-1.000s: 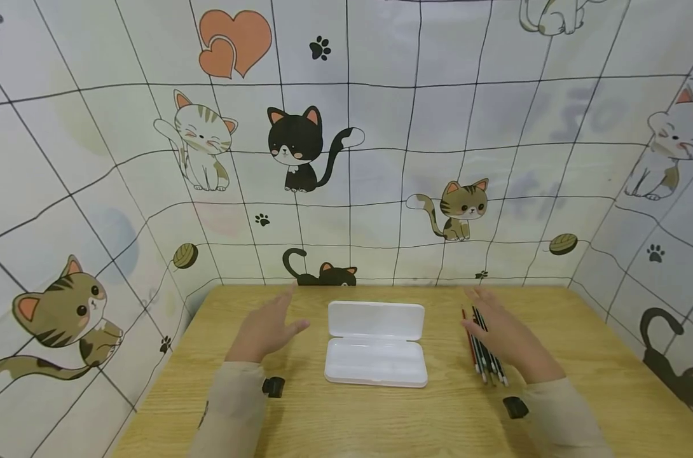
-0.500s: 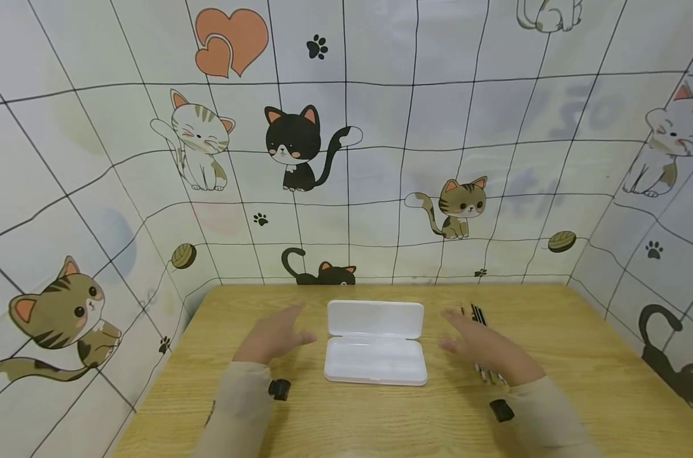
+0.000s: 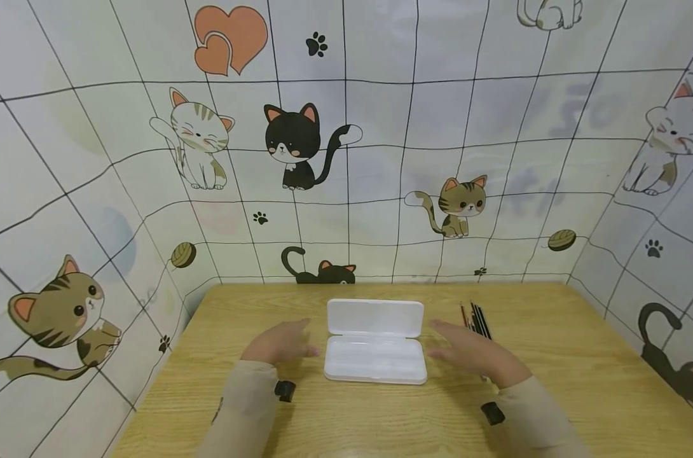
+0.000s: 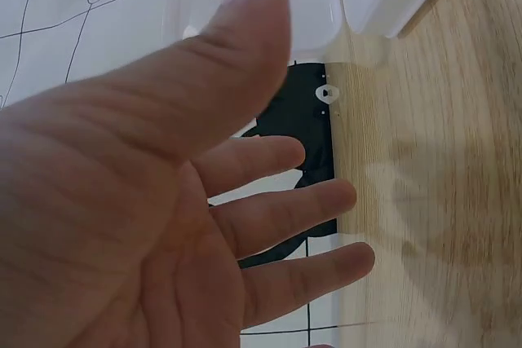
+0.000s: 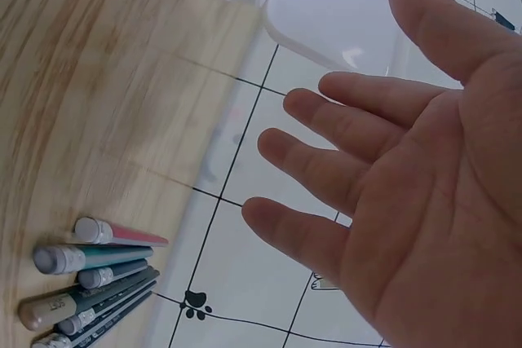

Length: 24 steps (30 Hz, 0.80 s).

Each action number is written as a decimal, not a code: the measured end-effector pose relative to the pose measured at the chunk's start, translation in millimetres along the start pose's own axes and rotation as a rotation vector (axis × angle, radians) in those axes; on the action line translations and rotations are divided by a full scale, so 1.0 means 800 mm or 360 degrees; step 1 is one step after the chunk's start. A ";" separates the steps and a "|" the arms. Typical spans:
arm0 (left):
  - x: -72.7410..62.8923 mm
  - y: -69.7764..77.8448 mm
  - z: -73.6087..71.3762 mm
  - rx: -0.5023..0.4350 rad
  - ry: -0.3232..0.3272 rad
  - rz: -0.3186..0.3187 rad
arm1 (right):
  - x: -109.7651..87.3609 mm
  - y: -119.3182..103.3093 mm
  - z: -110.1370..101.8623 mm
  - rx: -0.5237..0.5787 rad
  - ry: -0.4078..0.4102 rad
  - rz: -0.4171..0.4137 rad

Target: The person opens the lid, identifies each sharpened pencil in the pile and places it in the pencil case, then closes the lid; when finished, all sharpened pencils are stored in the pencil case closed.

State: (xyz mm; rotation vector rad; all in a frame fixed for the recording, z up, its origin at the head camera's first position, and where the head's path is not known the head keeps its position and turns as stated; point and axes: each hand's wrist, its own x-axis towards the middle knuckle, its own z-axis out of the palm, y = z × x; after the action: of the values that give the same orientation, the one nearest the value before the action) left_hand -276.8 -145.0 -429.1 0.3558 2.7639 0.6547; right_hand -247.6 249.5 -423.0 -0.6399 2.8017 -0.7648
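Note:
A white plastic pencil case (image 3: 375, 361) lies on the table with its lid (image 3: 375, 318) raised at the back. To its left is my left hand (image 3: 279, 342), fingers spread and apart from the case; the left wrist view shows the bare palm (image 4: 163, 258). My right hand (image 3: 475, 351) hovers at the case's right side, also holding nothing, its fingers extended in the right wrist view. Several pencils (image 3: 479, 320) lie in a bunch beyond the right hand, partly covered by it in the head view. Their blunt ends (image 5: 61, 258) show in the right wrist view.
The wooden table (image 3: 346, 420) bears the case and the pencils. A cloth wall (image 3: 381, 242) printed with cats and grid lines rises at its back edge and at both sides.
Both hands have moved inward, toward the sides of the pencil case. The right hand has come left from over the pencils, uncovering their far ends. Case and pencils stay in place.

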 end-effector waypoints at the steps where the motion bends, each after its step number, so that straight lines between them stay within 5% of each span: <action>1: -0.001 0.001 0.000 -0.0003 -0.0002 0.0011 | 0.000 -0.001 0.000 0.0013 -0.0009 -0.0001; 15: 0.000 0.010 0.010 0.0026 -0.0069 0.0143 | 0.007 -0.009 0.014 0.0086 -0.0128 -0.0077; 24: 0.006 0.014 0.027 0.0039 -0.0101 0.0214 | 0.008 -0.008 0.020 -0.0041 -0.0142 -0.0127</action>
State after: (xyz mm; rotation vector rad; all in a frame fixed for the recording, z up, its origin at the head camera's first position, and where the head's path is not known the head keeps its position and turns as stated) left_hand -272.3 -125.4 -443.2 0.5620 2.7075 0.6304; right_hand -246.7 234.3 -433.8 -0.7746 2.7241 -0.6967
